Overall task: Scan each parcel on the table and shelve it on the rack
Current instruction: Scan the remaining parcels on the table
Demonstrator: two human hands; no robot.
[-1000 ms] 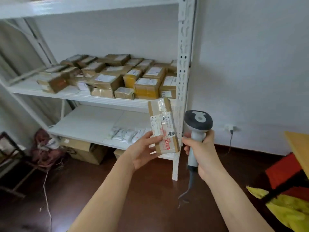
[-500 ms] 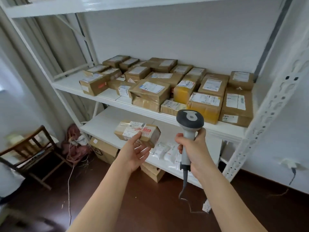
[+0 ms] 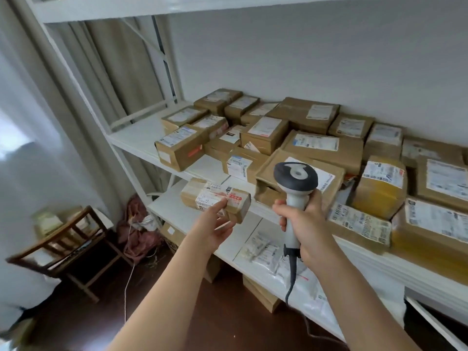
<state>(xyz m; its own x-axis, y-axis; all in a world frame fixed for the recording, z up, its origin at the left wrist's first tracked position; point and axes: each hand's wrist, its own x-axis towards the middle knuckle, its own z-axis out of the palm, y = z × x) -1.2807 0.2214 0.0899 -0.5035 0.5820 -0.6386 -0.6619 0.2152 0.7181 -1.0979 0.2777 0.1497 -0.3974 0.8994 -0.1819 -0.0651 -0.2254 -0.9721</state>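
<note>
My left hand (image 3: 215, 225) holds a small taped cardboard parcel (image 3: 202, 198) with a white label, thumb on top and fingers beneath it. The parcel is level, just in front of the rack's middle shelf (image 3: 136, 139) and below its front edge. My right hand (image 3: 304, 221) grips the handle of a grey and white barcode scanner (image 3: 295, 179), held upright to the right of the parcel, its cable hanging down. Several labelled cardboard parcels (image 3: 321, 148) crowd the middle shelf.
The lower shelf (image 3: 174, 211) carries several white plastic mailers (image 3: 266, 249). Cardboard boxes (image 3: 260, 292) stand on the dark floor under the rack. A wooden chair (image 3: 63, 244) and a pink bag (image 3: 141, 234) with a loose cord are at the left, by the curtain.
I have moved closer to the rack, which now fills the view. The parcel turned from upright to level and went forward toward the middle shelf. The scanner stays upright in my right hand.
</note>
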